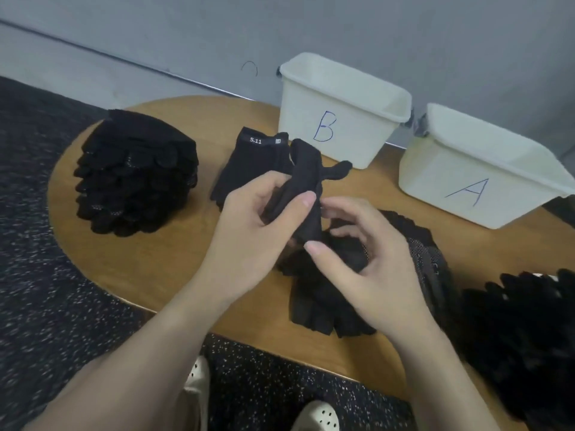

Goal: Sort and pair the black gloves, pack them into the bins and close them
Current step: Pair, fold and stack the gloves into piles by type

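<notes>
I have one black glove [306, 181] up off the table [174, 253], above its middle: my left hand [249, 219] pinches it between thumb and fingers near the bunched middle, and my right hand [361, 253] curls round its lower end, thumb pressed against the cloth just over the loose pile [326, 303] near the front edge. To do this well, I judge I should pull the glove flat, free its fingers and read which hand it fits before laying it against a mate, cuffs level. A flat glove [249, 163] lying behind my hands, toward the back edge, shows "5.11" in white on its cuff. At the back right stand two open white bins, bin B [342, 119] and bin A [466, 181], each lettered in blue pen; both look empty as far as I can see. A tidy stack [137, 178] sits at the left end, and more gloves [522, 331] spill off the right end.
</notes>
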`<state>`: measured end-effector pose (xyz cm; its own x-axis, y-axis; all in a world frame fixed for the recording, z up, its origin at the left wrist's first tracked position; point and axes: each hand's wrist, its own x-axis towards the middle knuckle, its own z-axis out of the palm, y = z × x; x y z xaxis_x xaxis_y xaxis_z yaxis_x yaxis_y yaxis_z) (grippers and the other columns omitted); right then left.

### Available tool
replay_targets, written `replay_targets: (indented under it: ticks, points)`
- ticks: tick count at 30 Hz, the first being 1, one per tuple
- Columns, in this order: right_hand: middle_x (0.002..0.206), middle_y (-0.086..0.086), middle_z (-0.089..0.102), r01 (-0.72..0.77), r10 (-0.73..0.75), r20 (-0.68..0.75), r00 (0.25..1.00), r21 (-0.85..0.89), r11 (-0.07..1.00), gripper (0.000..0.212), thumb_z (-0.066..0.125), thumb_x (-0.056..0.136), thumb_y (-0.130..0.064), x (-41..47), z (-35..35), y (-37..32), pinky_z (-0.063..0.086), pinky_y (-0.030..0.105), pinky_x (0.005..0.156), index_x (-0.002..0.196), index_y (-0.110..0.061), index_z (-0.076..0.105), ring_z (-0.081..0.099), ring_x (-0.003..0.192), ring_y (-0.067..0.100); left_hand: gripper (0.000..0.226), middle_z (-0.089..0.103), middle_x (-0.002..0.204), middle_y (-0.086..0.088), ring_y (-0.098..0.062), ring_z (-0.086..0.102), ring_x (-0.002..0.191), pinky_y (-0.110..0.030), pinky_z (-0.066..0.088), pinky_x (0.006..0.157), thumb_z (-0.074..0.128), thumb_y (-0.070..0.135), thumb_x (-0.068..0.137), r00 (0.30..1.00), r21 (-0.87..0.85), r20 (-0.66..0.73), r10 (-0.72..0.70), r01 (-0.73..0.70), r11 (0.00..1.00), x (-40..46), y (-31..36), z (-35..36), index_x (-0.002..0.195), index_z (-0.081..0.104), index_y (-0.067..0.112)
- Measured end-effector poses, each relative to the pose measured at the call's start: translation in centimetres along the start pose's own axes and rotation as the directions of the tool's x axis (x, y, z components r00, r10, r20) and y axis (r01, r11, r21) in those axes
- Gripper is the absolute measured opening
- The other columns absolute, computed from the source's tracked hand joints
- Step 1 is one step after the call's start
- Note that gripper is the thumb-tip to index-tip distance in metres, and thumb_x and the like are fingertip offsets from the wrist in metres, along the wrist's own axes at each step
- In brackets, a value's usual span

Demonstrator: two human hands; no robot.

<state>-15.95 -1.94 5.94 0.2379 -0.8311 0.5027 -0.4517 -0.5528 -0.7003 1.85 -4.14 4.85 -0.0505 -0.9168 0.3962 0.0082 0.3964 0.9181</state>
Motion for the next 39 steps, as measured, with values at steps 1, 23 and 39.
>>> replay_targets:
  ticks: [1, 23, 39]
  points:
    - [0.125, -0.009, 0.066, 0.027, -0.026, 0.013, 1.000, -0.049, 0.998, 0.044, 0.079, 0.089, -0.025, -0.2, -0.1, 0.0, 0.051, 0.023, 0.093, 0.130, -0.018, 0.063, 0.062, 0.121, 0.017, 0.011, 0.071, 0.087, 0.001, -0.011, 0.069, 0.079, -0.021, 0.053, 0.067, 0.064, 0.024, 0.102, 0.999, -0.016, 0.032, 0.015, -0.015, 1.000, 0.1, 0.2, 0.2, 0.103, 0.071, 0.015]
    - [0.114, 0.010, 0.077, -0.535, 0.526, 0.197, 0.827, 0.560, 0.632, 0.022, 0.057, 0.105, -0.011, -2.6, -3.6, 3.4, 0.062, 0.037, 0.084, 0.119, -0.012, 0.073, 0.074, 0.108, 0.028, 0.029, 0.077, 0.092, -0.014, -0.030, 0.072, 0.076, -0.041, 0.060, 0.066, 0.072, 0.042, 0.095, 0.805, 0.101, 0.422, -0.416, 0.415, 0.904, 0.0, -1.6, 0.9, 0.100, 0.077, 0.014]
    - [0.072, -0.007, 0.070, -0.570, 0.532, -0.209, 0.821, -0.243, 0.785, 0.012, 0.071, 0.095, -0.031, -2.6, -2.6, 5.9, 0.044, 0.021, 0.064, 0.088, -0.023, 0.065, 0.065, 0.073, 0.013, 0.020, 0.060, 0.054, 0.017, 0.001, 0.059, 0.056, -0.025, 0.051, 0.069, 0.078, 0.041, 0.088, 0.930, 0.619, 0.072, -0.360, 0.242, 0.747, 0.0, -4.3, 1.8, 0.074, 0.069, 0.030]
